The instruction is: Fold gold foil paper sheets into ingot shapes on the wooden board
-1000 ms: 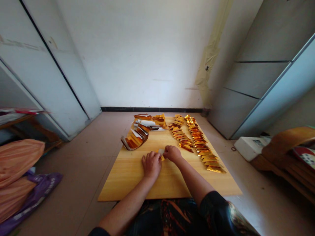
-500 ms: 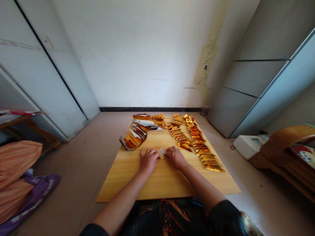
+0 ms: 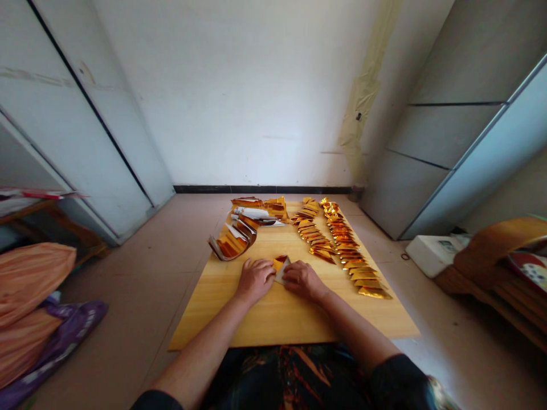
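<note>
My left hand and my right hand rest side by side on a wooden board, fingers curled and pinching a small gold foil paper between them. One corner of the paper stands up, gold on one side and white on the other. Two rows of folded gold pieces run along the board's right side. A curved stack of unfolded gold sheets lies just beyond my left hand, and more sheets sit at the board's far end.
The board lies on a tiled floor. White cabinet doors stand at left, grey panels at right. Orange and purple bags lie at the left edge. A white box and wooden furniture sit at right.
Both hands have drawn closer together on the paper. The paper, flat a second ago, now has a corner lifted with the gold side showing.
</note>
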### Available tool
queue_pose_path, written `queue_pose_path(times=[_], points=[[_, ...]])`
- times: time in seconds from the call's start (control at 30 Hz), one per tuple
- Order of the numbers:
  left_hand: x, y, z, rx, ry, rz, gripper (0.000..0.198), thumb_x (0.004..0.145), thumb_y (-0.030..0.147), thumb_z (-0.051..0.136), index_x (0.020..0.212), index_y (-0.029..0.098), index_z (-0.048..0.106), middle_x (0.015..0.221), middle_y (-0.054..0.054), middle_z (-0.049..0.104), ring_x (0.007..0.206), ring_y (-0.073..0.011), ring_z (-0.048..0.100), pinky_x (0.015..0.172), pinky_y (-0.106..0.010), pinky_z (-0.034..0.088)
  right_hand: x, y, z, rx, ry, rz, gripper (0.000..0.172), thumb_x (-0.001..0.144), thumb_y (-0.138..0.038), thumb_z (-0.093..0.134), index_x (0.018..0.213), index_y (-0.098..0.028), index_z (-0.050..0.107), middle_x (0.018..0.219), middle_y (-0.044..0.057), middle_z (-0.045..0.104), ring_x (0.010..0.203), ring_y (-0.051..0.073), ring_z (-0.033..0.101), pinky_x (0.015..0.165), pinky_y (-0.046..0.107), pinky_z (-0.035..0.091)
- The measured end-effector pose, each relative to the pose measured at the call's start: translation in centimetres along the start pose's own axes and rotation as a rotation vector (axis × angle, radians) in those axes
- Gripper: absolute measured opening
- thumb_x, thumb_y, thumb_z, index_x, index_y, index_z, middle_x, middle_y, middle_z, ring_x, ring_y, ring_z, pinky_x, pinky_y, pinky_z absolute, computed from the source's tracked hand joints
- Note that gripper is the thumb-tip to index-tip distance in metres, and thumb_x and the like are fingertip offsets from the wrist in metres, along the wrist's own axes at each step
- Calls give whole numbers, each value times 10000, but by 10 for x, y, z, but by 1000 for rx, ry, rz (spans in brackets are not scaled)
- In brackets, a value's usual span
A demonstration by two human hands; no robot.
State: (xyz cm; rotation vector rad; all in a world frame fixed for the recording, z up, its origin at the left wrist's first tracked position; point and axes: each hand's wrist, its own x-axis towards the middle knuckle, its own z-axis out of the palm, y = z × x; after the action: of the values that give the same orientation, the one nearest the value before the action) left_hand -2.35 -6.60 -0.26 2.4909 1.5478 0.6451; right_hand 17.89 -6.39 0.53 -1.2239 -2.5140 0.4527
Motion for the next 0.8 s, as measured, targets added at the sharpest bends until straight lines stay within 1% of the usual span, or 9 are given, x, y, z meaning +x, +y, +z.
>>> queue_pose_path(times=[0.07, 0.17, 0.43, 0.53, 0.67, 0.73, 0.8], points=[[0, 1, -2, -2, -9, -3, 161, 802, 239, 559, 898, 285, 679, 1163, -10, 659, 1119, -196, 547, 1028, -439, 273, 0, 7, 2, 19, 18, 1, 181, 786, -274, 682, 963, -245, 701, 1106, 35, 644, 1018, 194, 527, 862, 297, 361], [0, 3, -2, -1, -8, -6, 151, 794, 250, 571, 898, 280, 677, 1172, -13, 654, 1126, -199, 541, 1022, -431, 282, 2, 10, 6, 13, 48, 24, 168, 782, -290, 689, 942, -241, 703, 1080, 47, 634, 1007, 196, 522, 853, 302, 361], [-1, 1, 2, 1, 0, -4, 159, 819, 225, 547, 888, 287, 676, 1161, -8, 655, 1126, -193, 538, 1025, -432, 268, 7, 0, 9, -42, 91, 44, 91, 826, -273, 636, 853, -220, 706, 1017, 54, 637, 958, 180, 546, 826, 283, 369], [-1, 0, 2, -6, -3, -6, 168, 826, 220, 536, 897, 284, 674, 1167, -16, 651, 1134, -196, 533, 1019, -431, 274, 8, -1, 8, 26, 99, 27, 119, 858, -253, 586, 837, -217, 697, 1008, 48, 639, 929, 154, 572, 809, 245, 392], [-2, 0, 3, -18, 10, -4, 171, 837, 225, 522, 905, 287, 667, 1174, -7, 649, 1135, -198, 536, 1009, -437, 281, 9, -3, 7, 157, 119, -50, 179, 899, -211, 503, 837, -199, 670, 956, 41, 639, 887, 128, 589, 793, 204, 419], [-2, 0, 3, -21, 15, -3, 169, 843, 226, 519, 905, 284, 664, 1174, -7, 651, 1136, -196, 538, 1006, -439, 279, 10, -3, 6, 177, 116, -61, 154, 891, -207, 513, 840, -191, 657, 900, 39, 643, 869, 135, 590, 790, 211, 429], [-2, 0, 3, -22, 20, -6, 164, 843, 225, 522, 904, 281, 664, 1172, -10, 655, 1136, -196, 541, 1004, -442, 277, 11, -2, 6, 189, 122, -66, 106, 865, -198, 544, 888, -189, 647, 884, 38, 647, 875, 145, 592, 798, 225, 438]])
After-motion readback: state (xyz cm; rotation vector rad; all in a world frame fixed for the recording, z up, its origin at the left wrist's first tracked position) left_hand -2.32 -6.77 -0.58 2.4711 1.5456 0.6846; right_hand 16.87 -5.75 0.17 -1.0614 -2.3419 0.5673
